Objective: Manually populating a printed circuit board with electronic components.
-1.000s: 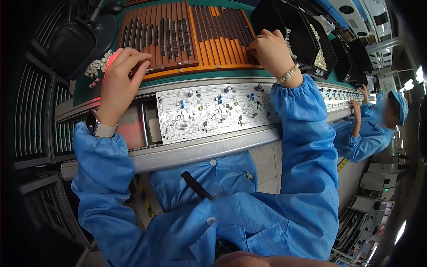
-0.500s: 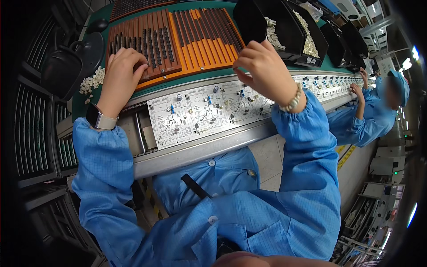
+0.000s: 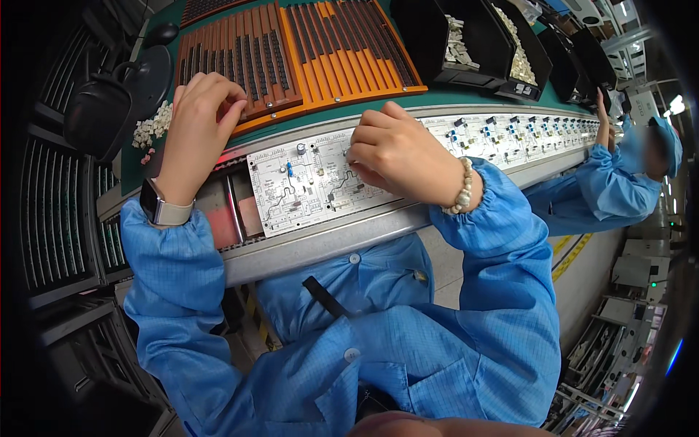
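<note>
- Inserting parts into the board point(image 3: 306, 186): the right hand point(image 3: 397, 156) rests on its right half, fingers curled down onto it; whether they pinch a part cannot be told.
- Left hand point(image 3: 200, 109), fingers bunched, picks at the brown tray point(image 3: 240, 58) just beyond the board.
- Judged next: seating calls for aligning leads over holes.
- Bins point(image 3: 466, 36) stand beyond the right hand; a co-worker point(image 3: 619, 175) works far right.

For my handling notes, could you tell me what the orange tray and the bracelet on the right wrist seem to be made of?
The orange tray looks like moulded plastic: uniform colour, ribbed slots, slight sheen. The bracelet on the right hand looks like smooth pale beads, perhaps stone or plastic; the view cannot settle it.
</note>
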Action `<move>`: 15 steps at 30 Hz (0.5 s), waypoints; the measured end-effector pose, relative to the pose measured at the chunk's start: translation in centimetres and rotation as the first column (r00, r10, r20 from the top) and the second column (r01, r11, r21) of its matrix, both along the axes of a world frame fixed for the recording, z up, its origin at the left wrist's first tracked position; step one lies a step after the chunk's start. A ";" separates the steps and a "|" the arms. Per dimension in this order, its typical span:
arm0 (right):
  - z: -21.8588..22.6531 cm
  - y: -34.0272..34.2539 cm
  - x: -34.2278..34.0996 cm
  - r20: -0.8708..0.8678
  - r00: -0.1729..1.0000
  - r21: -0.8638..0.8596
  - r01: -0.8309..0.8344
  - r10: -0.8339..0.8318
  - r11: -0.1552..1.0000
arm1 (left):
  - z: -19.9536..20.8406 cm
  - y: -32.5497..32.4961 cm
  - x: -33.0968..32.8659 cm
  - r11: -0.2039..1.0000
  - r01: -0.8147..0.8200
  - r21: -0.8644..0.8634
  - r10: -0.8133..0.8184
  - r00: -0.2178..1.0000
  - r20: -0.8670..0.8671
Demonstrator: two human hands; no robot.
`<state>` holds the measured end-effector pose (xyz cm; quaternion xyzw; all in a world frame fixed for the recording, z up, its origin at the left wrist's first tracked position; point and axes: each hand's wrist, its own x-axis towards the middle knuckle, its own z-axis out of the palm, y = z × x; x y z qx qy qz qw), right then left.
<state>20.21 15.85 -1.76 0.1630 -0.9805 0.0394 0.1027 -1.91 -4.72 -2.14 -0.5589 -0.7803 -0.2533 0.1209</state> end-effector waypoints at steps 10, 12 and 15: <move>-1.2 -0.3 -1.1 0.013 1.000 -0.009 -0.019 0.019 1.000 | -0.7 0.3 -1.4 0.998 -0.041 -0.041 0.040 0.999 -0.027; -1.1 -0.3 -1.2 0.034 0.999 -0.014 -0.022 0.022 1.000 | -0.8 0.3 -1.8 0.998 -0.037 -0.057 0.036 0.999 -0.017; -1.5 -0.4 -1.4 0.046 0.999 -0.012 -0.023 0.024 1.000 | -0.8 0.4 -1.9 0.996 -0.034 -0.084 0.035 0.999 0.002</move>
